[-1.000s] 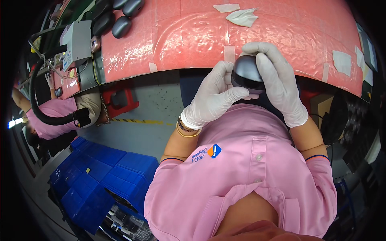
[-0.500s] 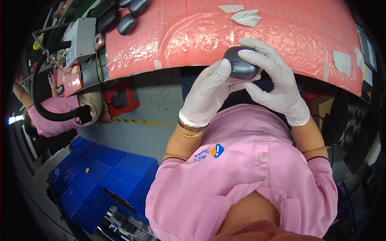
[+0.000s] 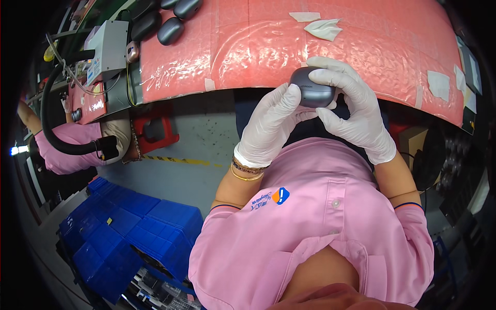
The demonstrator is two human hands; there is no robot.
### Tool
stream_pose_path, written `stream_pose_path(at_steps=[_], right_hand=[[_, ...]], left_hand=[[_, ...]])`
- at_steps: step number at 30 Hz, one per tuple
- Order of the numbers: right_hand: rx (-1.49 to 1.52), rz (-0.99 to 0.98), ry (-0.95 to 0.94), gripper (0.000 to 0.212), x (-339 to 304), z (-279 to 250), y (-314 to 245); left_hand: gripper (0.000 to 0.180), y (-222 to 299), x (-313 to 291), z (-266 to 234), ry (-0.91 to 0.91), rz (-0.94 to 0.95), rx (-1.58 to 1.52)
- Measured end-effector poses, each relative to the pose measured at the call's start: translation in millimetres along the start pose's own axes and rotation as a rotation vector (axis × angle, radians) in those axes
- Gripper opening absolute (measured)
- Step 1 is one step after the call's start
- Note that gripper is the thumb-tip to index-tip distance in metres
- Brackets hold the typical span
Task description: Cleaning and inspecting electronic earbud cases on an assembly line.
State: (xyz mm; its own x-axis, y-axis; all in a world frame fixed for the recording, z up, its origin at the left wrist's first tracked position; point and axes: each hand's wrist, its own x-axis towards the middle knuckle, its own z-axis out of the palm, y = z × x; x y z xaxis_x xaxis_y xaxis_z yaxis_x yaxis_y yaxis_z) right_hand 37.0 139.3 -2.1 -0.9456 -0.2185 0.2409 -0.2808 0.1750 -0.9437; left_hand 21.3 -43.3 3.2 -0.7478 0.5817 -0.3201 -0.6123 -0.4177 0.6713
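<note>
A glossy dark grey earbud charging case (image 3: 313,91), rounded and closed, is held up in front of my body at the near edge of the table. My left hand (image 3: 269,123), in a white glove, grips its left side with the thumb on the front. From the right, my right hand (image 3: 355,106), also gloved, curls its fingers over the case's top and side; its thumb sits lower, near the bottom edge. The fingers hide the case's right end and underside. No light shows on the front.
Pink bubble-wrap sheeting (image 3: 248,58) covers the curved table. Several similar dark cases (image 3: 171,31) lie at its far left, beside a grey box-shaped device (image 3: 110,53) and a black hose (image 3: 46,116). A crumpled white cloth (image 3: 324,30) lies at the back. Blue crates (image 3: 168,219) and a co-worker (image 3: 67,147) are at left.
The small green light on the case's front has gone out. Both hands keep their hold; the case sits slightly lower and further right in the picture.
</note>
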Motion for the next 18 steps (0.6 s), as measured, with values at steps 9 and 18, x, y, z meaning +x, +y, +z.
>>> stream_pose_path(at_steps=[9, 18], right_hand=[[0.059, 0.051, -0.036, 0.049, 7.1, -4.0, -7.0], [0.042, 0.084, 0.003, 0.021, 32.6, 4.0, -25.1]], left_hand=[[0.055, 1.4, 5.3, -3.2, -0.046, 0.057, 0.089], [0.044, 6.6, -26.3, -16.9, -0.098, 0.377, 0.550]])
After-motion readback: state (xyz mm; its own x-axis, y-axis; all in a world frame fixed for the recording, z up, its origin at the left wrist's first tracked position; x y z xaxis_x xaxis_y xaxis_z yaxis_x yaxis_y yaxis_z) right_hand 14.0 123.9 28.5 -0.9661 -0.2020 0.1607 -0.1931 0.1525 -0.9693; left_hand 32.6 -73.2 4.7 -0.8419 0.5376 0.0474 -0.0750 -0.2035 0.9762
